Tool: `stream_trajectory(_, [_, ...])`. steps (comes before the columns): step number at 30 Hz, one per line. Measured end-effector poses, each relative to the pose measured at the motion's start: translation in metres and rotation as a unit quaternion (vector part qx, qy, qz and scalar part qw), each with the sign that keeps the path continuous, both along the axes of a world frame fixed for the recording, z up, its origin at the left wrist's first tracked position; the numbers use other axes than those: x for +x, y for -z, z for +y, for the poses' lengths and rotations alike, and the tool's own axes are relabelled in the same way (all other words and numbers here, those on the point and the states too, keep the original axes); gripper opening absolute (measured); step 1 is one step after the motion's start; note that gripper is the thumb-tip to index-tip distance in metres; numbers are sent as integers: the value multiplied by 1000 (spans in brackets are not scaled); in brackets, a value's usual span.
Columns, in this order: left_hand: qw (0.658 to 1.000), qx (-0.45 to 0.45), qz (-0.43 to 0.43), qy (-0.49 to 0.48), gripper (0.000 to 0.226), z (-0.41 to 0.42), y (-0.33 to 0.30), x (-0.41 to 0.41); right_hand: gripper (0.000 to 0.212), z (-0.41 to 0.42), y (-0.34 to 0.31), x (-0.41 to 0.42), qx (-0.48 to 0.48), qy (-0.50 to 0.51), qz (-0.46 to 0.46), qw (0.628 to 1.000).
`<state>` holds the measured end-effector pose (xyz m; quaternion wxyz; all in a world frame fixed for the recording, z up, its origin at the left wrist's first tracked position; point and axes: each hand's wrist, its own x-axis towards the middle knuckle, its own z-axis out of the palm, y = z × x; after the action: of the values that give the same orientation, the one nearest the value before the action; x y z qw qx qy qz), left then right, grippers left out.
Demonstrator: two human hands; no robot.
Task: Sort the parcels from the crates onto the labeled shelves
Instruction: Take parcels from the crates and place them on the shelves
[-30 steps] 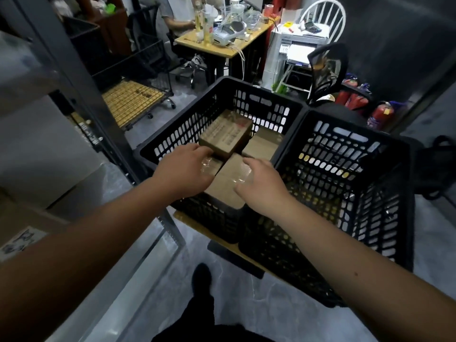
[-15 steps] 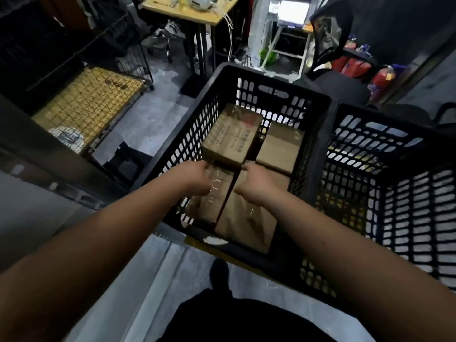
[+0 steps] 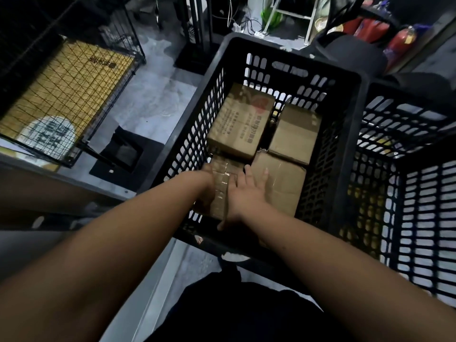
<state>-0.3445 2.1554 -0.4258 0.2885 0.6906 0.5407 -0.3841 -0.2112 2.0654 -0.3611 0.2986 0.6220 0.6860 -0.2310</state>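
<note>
Grey concrete floor (image 3: 153,99) spreads below me, with a wire mesh cage holding a yellow board (image 3: 66,95) to my left and red fire extinguishers (image 3: 399,43) at the far right. Straight ahead stands a black perforated plastic crate (image 3: 345,149), and a second black slotted crate (image 3: 419,193) sits touching its right side.

Four brown cardboard parcels lie in the nearer crate. Closest to me on the left is a narrow tape-wrapped cardboard parcel (image 3: 223,183), its long axis running away from me. My left hand (image 3: 206,188) is curled against its left edge, between parcel and crate wall. My right hand (image 3: 246,191) lies with fingers spread and nearly straight, the palm over the seam between this parcel and the plain flat cardboard parcel (image 3: 283,186) beside it, thumb tucked down at the near end. So the narrow parcel sits between my two hands, both equally near it.

Behind these lie a printed cardboard box with a red mark (image 3: 241,122) and a smaller plain cardboard box (image 3: 294,132).

I judge the lift has not begun; the parcel rests in the crate.
</note>
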Motion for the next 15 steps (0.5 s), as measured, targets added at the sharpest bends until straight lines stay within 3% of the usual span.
stream_trajectory(1, [999, -7, -10, -41, 124, -2, 1, -2, 159, -2, 1, -2, -3, 6, -4, 1000])
stream_trajectory(4, [991, -40, -18, -129, 144, 10, 38, -12, 157, -5, 8, -9, 9, 21, -8, 1000])
stream_trajectory(7, [989, -54, -51, -124, 165, 18, 86, -15, 147, -8, 13, -13, 39, 29, -8, 999])
stream_trajectory(11, [983, -52, -74, -158, 137, -1, 35, -14, 125, -7, 13, -10, 79, 52, 37, 995])
stream_trajectory(15, [975, -25, -116, -188, 125, -6, -32, -9, 109, 10, -2, 3, 60, 96, 131, 985])
